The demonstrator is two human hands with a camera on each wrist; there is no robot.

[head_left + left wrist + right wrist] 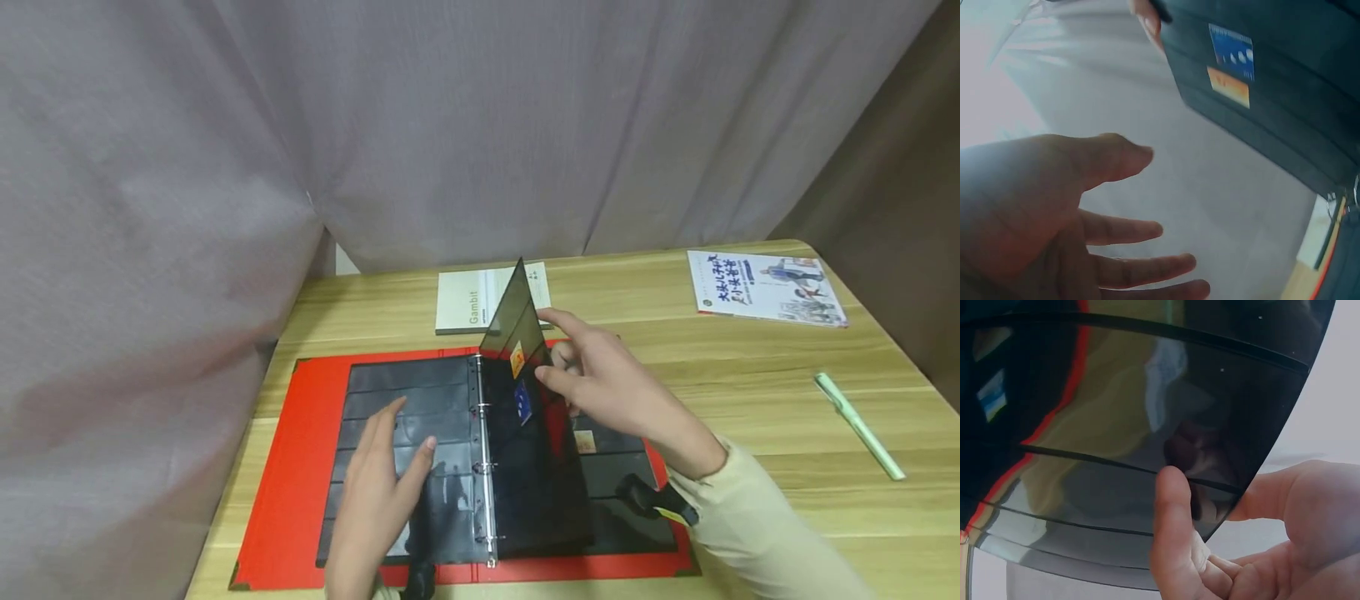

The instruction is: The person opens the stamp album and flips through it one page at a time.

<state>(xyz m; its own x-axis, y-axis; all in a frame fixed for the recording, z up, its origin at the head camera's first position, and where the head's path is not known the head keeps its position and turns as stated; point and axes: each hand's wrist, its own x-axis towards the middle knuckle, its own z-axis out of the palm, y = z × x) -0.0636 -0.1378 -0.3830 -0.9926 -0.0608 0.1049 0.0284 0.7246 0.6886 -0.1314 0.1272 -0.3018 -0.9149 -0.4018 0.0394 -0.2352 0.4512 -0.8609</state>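
A red ring-bound stamp album (281, 467) lies spread on the table. One dark sleeve page (517, 492) stands raised from the rings. My right hand (600, 367) holds this page by its outer edge; in the right wrist view an index finger (1174, 519) lies on one face and the thumb is behind. On the raised page are an orange stamp (517, 360) and a blue stamp (522, 402), both also visible in the left wrist view. My left hand (375, 492) hovers over the left page (442, 433), fingers spread, holding nothing. Another small stamp (585, 442) shows on the page beneath.
Behind the album lies a pale notebook (457, 302) marked "Gambit", partly covered by the raised page. A picture booklet (765, 287) is at the back right, with a light green pen (858, 425) nearer. A grey curtain (450, 133) hangs along the table's back edge.
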